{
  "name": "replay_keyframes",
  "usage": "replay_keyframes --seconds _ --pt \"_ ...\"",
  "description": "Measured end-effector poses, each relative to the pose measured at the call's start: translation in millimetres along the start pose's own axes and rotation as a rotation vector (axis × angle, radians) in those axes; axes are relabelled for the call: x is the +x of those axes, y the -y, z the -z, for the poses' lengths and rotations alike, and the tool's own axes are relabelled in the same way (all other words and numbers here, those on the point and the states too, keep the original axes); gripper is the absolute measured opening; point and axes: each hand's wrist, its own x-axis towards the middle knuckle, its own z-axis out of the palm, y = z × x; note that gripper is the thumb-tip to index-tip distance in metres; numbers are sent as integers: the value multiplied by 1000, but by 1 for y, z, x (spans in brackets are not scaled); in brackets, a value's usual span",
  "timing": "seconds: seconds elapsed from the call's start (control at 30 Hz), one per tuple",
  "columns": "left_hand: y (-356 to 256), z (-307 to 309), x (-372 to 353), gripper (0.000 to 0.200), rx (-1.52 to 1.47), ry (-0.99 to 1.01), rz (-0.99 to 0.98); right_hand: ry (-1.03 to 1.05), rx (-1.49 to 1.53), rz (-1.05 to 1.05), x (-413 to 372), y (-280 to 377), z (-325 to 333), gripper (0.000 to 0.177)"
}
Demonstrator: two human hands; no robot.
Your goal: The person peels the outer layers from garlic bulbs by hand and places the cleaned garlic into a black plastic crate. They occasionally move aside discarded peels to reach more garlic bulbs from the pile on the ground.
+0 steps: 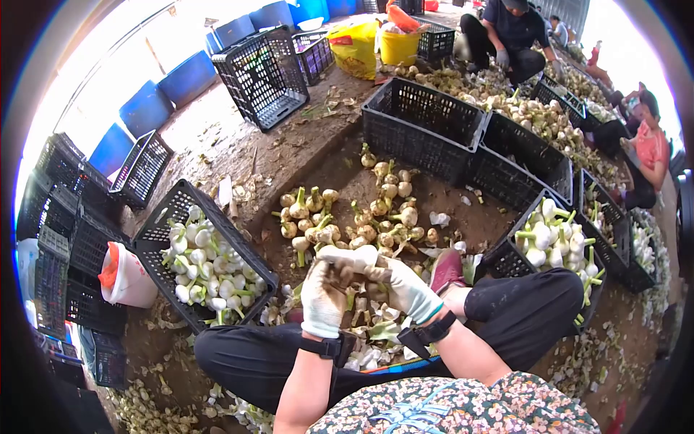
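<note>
Both hands wear white gloves stained brown and meet in front of the lap. My left hand [323,291] and my right hand [397,283] have curled fingers pressed together around something I cannot make out; the gloves hide it. Just beyond them, unpeeled garlic bulbs [390,210] with brown, dirty skins and short stems lie on the ground. Loose peeled skins [376,333] are scattered below the hands. On the left a black crate [160,217] holds clean white garlic [206,260]. Another black crate [502,254] with white garlic [553,239] stands beside the right knee.
Black crates [412,134] stand in a row ahead, with a long garlic heap [506,101] behind them. A pink-white bucket [134,278] and stacked crates are at left. Yellow containers [400,47] stand at the back. A person in dark clothes [515,29] and others sit at right.
</note>
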Motion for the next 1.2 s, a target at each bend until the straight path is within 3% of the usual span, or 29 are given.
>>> replay_keyframes --seconds 0.03,0.1,0.17,0.2,0.23,0.3,0.33,0.37,0.4,0.43,0.47,0.5,0.53,0.57,0.6,0.63,0.7,0.73,0.77,0.8,0.83,0.87,0.9,0.97,1.0,1.03,1.1,1.17,1.2 --pt "-3 2 4 20 -76 -22 -43 -1 -2 0 0 1 8 31" --pt "-14 20 15 19 -46 -149 -73 212 366 -56 4 -6 34 29" --pt "-14 40 31 15 61 -258 -234 292 386 -43 4 -8 45 29" --pt "-11 67 43 12 214 -251 -226 320 437 -6 2 -8 44 36" --pt "-8 86 52 32 657 -316 -125 346 489 28 2 -8 43 44" --pt "19 99 47 64 1072 -240 -254 279 447 53 7 -7 42 45" --pt "12 59 26 89 849 -142 1 42 166 19 9 0 35 45" --pt "14 37 11 86 609 -64 90 -196 -115 -15 10 1 32 45" --pt "29 50 16 79 606 24 83 -173 -598 14 19 -8 44 38" --pt "40 64 22 73 602 115 79 5 -638 -3 28 -26 79 41" --pt "31 70 25 54 778 105 215 25 -759 -83 34 -28 93 43" --pt "36 76 28 43 726 -61 129 45 -884 -160 40 -25 105 45" --pt "41 87 37 40 713 -140 69 -218 -551 -188 53 -34 111 46" --pt "45 97 44 37 705 -218 14 -475 -502 -115 55 -26 75 42" --pt "46 89 51 51 658 -224 9 -383 -221 -146 62 -29 78 46" --pt "49 80 58 47 696 -82 47 -293 54 -159 67 -30 84 51" --pt "50 80 76 39 1269 183 -86 -156 208 22 87 -43 104 40" --pt "57 79 94 35 1377 313 -288 -259 195 145 94 -55 133 33" --pt "69 58 116 33 784 74 2 -357 179 262 92 -54 162 25" --pt "80 54 136 32 806 -128 6 -440 242 333 67 -18 150 20" --pt "89 87 171 56 1279 4 -109 -500 306 396 46 22 117 16" --pt "105 122 205 64 1614 13 -120 -480 338 460 20 59 104 19" --pt "124 139 226 73 1954 1 -151 -525 235 563 -2 81 111 18" --pt "126 105 213 87 2332 192 -42 -622 -54 594 -43 120 121 15" --pt "145 143 225 86 2394 166 -346 -826 -307 544 -57 127 123 15" --pt "138 123 220 81 2410 157 -230 -998 -564 486 -66 130 127 15" --pt "136 138 233 74 2384 173 -250 -1136 -795 387 -77 122 143 18" --pt "128 130 231 82 2260 176 -269 -1058 -396 360 -68 104 147 17" --pt "118 128 238 85 2054 158 -120 -1026 -394 324 -58 93 151 18"
